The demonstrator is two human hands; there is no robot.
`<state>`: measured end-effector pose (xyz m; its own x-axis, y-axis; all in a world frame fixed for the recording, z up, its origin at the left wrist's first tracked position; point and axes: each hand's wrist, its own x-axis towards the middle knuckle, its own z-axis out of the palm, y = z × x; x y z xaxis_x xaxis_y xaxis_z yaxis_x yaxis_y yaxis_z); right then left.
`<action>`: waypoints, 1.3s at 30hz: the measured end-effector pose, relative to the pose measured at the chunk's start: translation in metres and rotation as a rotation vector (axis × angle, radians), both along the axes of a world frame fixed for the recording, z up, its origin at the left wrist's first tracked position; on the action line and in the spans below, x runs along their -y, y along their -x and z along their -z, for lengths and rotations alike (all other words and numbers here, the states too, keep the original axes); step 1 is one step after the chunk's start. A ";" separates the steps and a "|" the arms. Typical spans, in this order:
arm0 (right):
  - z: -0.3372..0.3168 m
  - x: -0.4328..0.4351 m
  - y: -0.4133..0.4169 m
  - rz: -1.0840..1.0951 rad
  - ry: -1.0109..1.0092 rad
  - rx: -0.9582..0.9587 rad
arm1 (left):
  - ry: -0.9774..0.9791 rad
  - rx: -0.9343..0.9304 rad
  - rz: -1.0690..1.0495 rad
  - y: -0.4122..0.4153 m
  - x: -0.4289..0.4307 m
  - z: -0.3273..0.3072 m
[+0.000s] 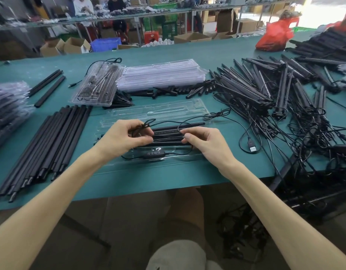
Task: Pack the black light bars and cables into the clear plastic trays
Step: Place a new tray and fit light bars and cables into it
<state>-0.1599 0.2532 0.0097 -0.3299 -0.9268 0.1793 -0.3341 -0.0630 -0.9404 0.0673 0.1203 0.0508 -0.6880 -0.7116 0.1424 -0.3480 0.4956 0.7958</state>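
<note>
Workbenches (168, 53) and cartons (191, 38) show a packing factory

A green table (168, 182) carries everything. A clear tray (164, 164) lies open near its front edge. Left of the tray lies a bundle of black rods (47, 145), and further left a pile of packed trays (8, 110). Behind the tray are one filled tray (98, 84), a stack of empty trays (160, 75) and small spikes (195, 89). Right of the tray, light bars (265, 84) lie in a heap, tangled with cables (252, 149). Far behind them sits a red bag (275, 36).
</note>
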 end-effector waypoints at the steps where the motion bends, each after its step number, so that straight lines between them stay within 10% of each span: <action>1: 0.000 0.000 0.000 0.005 -0.001 -0.005 | 0.028 0.066 0.021 0.000 -0.001 0.001; 17: -0.003 0.003 -0.005 0.046 -0.049 -0.050 | 0.647 0.609 0.159 0.016 -0.021 -0.004; 31: -0.005 0.002 -0.009 0.062 -0.100 -0.046 | -0.054 -0.149 -0.131 0.007 -0.015 -0.051; 39: -0.004 0.005 -0.007 0.093 -0.046 0.045 | -0.215 0.058 -0.063 0.030 -0.035 -0.072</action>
